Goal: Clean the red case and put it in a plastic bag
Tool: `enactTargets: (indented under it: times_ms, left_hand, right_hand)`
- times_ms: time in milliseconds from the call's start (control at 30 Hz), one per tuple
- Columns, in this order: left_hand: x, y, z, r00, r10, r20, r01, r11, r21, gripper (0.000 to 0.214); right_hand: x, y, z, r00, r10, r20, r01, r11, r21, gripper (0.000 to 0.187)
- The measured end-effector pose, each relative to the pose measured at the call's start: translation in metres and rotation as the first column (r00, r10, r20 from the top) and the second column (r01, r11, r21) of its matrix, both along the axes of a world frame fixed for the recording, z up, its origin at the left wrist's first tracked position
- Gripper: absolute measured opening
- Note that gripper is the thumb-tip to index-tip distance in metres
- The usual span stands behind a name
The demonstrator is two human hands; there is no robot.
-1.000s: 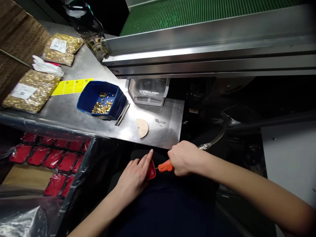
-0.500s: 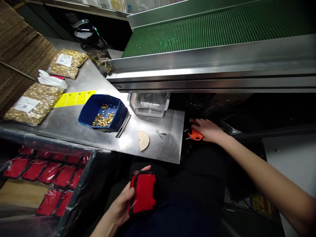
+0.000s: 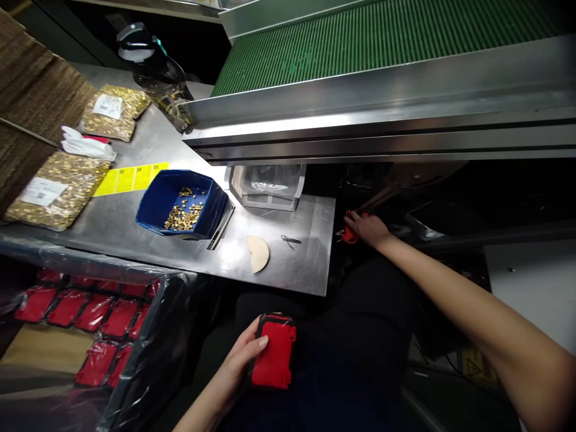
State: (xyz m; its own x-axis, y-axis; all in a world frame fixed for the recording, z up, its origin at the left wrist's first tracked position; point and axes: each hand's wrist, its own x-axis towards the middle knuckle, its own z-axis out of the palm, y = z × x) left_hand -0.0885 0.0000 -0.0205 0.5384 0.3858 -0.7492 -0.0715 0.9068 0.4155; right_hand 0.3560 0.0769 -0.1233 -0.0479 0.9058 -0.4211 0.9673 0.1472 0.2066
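Down over your lap, in the head view, your left hand [image 3: 240, 363] holds a red case [image 3: 273, 351] from its left side, thumb lying across the front and fingers wrapped behind it; the case sits upright in your grip, below the near edge of the steel counter [image 3: 297, 270]. Your right hand [image 3: 365, 228] reaches out past the right end of the counter into the dark space under the conveyor [image 3: 382, 54], its fingers curled over an orange tool [image 3: 347, 234] that peeks out on the left side of the hand; you cannot tell from here how tightly they close on it. On the counter a blue bin [image 3: 155, 207] carries small gold parts [image 3: 182, 211], with a thin metal strip [image 3: 221, 219] just beside its right wall. Near the counter's front edge lies a tan half-disc [image 3: 258, 253], and a small metal clip [image 3: 290, 240] sits a little to its right. Farther left rest two bags of gold parts [image 3: 54, 187], a strip of yellow labels [image 3: 130, 178] and a water bottle [image 3: 157, 72]. Below left, a plastic-lined carton [image 3: 148, 336] holds rows of wrapped red cases [image 3: 81, 309].
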Motion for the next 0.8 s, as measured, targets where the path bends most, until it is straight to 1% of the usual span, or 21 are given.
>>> enactTargets:
  times_ms: [233, 333, 433, 500, 567, 600, 633, 667, 700, 733, 800]
  left_hand:
    - [0.003, -0.003, 0.005, 0.999, -0.042, -0.015, 0.042, 0.999, 0.006, 0.034]
    - [0.001, -0.006, 0.003, 0.999, -0.037, -0.033, 0.038, 0.999, 0.025, 0.043]
    - [-0.002, -0.007, 0.002, 0.993, -0.071, -0.096, 0.081, 0.991, 0.106, 0.052]
    - [0.001, -0.002, 0.002, 0.983, -0.108, -0.146, 0.134, 0.974, 0.181, 0.054]
    - [0.011, 0.007, 0.002, 0.978, -0.133, -0.16, 0.171, 0.951, 0.258, 0.059]
    - [0.02, 0.014, 0.001, 0.975, -0.155, -0.16, 0.199, 0.928, 0.315, 0.061]
    - [0.031, 0.022, 0.0, 0.968, -0.187, -0.168, 0.239, 0.892, 0.384, 0.063]
    - [0.043, 0.03, -0.003, 0.958, -0.22, -0.187, 0.282, 0.844, 0.455, 0.063]
    - [0.056, 0.039, -0.006, 0.941, -0.254, -0.225, 0.337, 0.781, 0.526, 0.062]
    - [0.07, 0.047, -0.01, 0.926, -0.268, -0.266, 0.376, 0.727, 0.575, 0.062]
    - [0.095, 0.063, -0.018, 0.898, -0.267, -0.349, 0.436, 0.642, 0.631, 0.059]
  right_hand:
    - [0.0, -0.012, 0.005, 0.998, -0.054, -0.036, 0.055, 0.998, 0.032, 0.051]
    - [0.002, -0.019, 0.01, 0.994, -0.091, -0.064, 0.095, 0.993, 0.069, 0.053]
    - [0.005, -0.024, 0.02, 0.983, -0.147, -0.109, 0.162, 0.976, 0.144, 0.053]
    - [0.007, -0.03, 0.028, 0.966, -0.212, -0.146, 0.24, 0.946, 0.218, 0.052]
    - [0.008, -0.039, 0.036, 0.937, -0.286, -0.2, 0.335, 0.899, 0.282, 0.044]
    - [0.007, -0.046, 0.039, 0.919, -0.316, -0.237, 0.378, 0.876, 0.3, 0.039]
    - [0.006, -0.055, 0.041, 0.9, -0.335, -0.279, 0.414, 0.856, 0.308, 0.033]
    - [0.003, -0.065, 0.042, 0.882, -0.344, -0.323, 0.441, 0.843, 0.307, 0.029]
    - [-0.001, -0.075, 0.042, 0.865, -0.343, -0.366, 0.459, 0.835, 0.302, 0.026]
    - [-0.005, -0.086, 0.042, 0.85, -0.338, -0.404, 0.471, 0.83, 0.298, 0.024]
    - [-0.015, -0.105, 0.039, 0.826, -0.331, -0.456, 0.495, 0.813, 0.306, 0.024]
